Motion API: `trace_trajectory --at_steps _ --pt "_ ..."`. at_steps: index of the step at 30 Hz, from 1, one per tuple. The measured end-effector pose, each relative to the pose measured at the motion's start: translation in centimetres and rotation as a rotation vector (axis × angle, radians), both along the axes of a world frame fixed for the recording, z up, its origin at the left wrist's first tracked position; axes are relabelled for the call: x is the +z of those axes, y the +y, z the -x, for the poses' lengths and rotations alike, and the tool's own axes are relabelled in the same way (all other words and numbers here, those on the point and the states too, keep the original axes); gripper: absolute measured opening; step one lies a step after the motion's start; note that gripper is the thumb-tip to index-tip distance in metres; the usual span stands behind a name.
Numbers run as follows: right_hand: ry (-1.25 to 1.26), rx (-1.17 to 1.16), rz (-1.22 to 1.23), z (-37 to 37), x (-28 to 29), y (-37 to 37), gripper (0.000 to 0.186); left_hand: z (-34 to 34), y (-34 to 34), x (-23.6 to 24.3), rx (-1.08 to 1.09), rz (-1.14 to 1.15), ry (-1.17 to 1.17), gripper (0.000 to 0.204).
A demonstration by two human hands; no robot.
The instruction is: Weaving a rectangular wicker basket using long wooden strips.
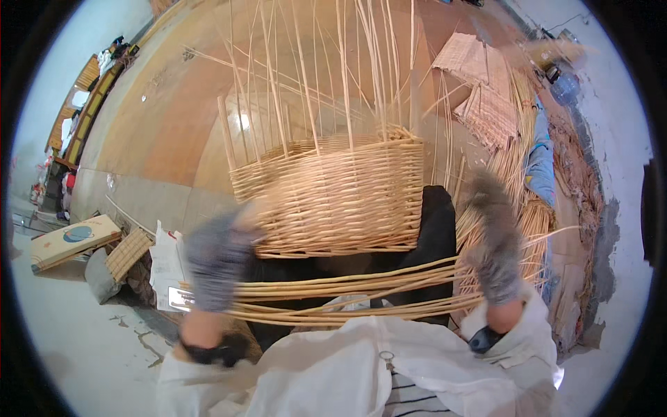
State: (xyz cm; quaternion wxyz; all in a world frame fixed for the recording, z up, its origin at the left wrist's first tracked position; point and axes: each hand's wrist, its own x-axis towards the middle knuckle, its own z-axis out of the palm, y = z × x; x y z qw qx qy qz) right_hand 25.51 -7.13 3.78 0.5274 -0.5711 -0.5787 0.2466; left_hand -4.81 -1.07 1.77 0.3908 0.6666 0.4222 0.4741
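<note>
A half-woven wicker basket (340, 194) rests on a black support (438, 215) in front of me, with tall upright stakes rising from its rim. My left hand (226, 247), in a grey knitted glove, is at the basket's lower left side. Motion smears its fingers, so I cannot make out any grip. My right hand (492, 215), also gloved in grey, is raised to the right of the basket, apart from it. Its fingers are blurred too. Across my lap lies a loose bunch of long peeled rods (347, 290), below both hands.
Many rods (524, 201) are heaped along the right, beside blue cloth (540, 163) and woven mats (479, 83). A flat box (75, 240) and a small woven panel (129, 254) lie at left. A wooden bench (87, 104) stands far left; a phone (179, 299) shines near my left wrist.
</note>
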Motion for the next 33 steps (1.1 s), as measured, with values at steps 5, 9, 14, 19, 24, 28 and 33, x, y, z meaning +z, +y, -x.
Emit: trace_trajectory --at_steps 5,9,14,19,24,28,33 --pt "0.851 0.250 0.285 -1.3 -3.2 2.8 0.039 -5.4 2.5 -3.6 -0.260 -0.613 0.872 0.027" --pt "0.797 0.144 0.183 -4.7 -4.6 4.5 0.031 -6.2 4.9 -5.4 -0.293 -0.457 0.902 0.028" --pt "0.686 0.116 0.388 -5.8 -5.5 6.1 0.023 -5.3 6.4 -7.4 -0.218 -0.480 0.877 0.025" --pt "0.815 0.358 0.369 -3.7 -8.9 5.2 0.024 -4.2 1.5 -7.4 -0.198 -0.450 1.077 0.031" --pt "0.646 0.222 0.920 3.7 -7.3 0.4 0.046 -3.0 -4.1 -8.2 -0.243 -0.365 0.905 0.046" --pt "-0.821 0.674 -0.041 3.1 -0.9 0.3 0.054 1.1 -5.8 -6.1 -0.248 -0.300 0.995 0.049" --pt "-0.688 0.731 0.251 0.9 -3.9 1.7 0.019 7.3 -6.0 -4.9 0.086 -0.370 1.110 0.036"
